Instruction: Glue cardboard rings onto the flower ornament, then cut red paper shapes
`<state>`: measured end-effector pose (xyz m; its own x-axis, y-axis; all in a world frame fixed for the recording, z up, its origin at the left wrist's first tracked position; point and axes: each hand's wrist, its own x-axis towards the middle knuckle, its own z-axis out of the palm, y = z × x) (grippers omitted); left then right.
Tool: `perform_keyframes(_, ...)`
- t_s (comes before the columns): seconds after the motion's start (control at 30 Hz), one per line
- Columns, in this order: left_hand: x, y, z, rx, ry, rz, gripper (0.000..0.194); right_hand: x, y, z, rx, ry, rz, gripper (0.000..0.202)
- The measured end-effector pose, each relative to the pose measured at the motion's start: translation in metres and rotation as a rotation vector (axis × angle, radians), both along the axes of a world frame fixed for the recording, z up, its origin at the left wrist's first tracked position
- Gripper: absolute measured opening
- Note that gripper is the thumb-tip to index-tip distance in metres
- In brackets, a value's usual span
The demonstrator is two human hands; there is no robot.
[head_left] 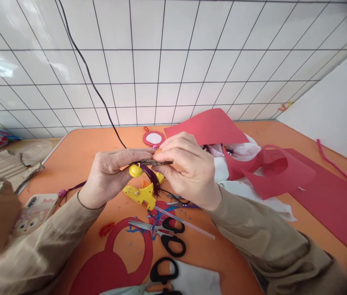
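Observation:
Raised over the table, my left hand point(108, 174) and my right hand point(188, 168) pinch a thin, flat brown piece point(153, 162) between them. It is seen almost edge-on, so its face is hidden. A small yellow bell point(135, 170) and a dark purple tassel point(153, 178) hang from its left part, near my left fingers. Both hands are closed, fingers on top and thumbs underneath. Just below them lies a yellow glue gun point(141, 194), partly covered by the tassel. Behind my fingers is a small red disc with a white centre point(154, 138).
Two pairs of scissors point(173, 233) point(164, 272) lie in front among blue scraps. Red cut-outs point(99, 266) are at front left; red sheets point(329, 196) and white cloth point(250, 188) lie right. Left are a phone point(36, 213) and cardboard point(1, 209). A black cable point(90, 76) crosses the tiled wall.

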<state>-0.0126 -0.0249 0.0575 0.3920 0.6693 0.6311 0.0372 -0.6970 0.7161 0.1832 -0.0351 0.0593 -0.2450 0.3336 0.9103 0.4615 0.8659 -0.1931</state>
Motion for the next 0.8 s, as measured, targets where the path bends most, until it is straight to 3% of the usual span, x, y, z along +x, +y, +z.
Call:
perform_keyframes(0.1, -0.001, 0.002, 0.003, 0.003, -0.026, -0.012, 0.031, 0.002, 0.001, 0.003, -0.019, -0.022, 0.016, 0.006)
perform_keyframes(0.23, -0.003, 0.007, 0.006, 0.025, -0.093, 0.001, 0.023, 0.007, 0.003, 0.009, -0.009, -0.003, 0.000, 0.033)
perform_keyframes(0.43, -0.003, 0.017, -0.001, 0.002, -0.266, -0.028, 0.015, 0.009, 0.002, 0.011, 0.010, 0.027, -0.053, 0.012)
perform_keyframes(0.6, -0.016, 0.029, 0.002, 0.094, -0.014, 0.005, 0.036, 0.010, 0.000, 0.015, 0.010, 0.034, -0.081, 0.009)
perform_keyframes(0.73, -0.029, 0.030, 0.013, 0.135, 0.033, 0.238, 0.032, 0.012, -0.002, 0.019, 0.016, -0.001, -0.156, 0.011)
perform_keyframes(0.8, -0.028, 0.024, 0.019, 0.175, 0.029, 0.167, 0.036, 0.012, -0.002, 0.019, 0.031, -0.030, -0.175, 0.012)
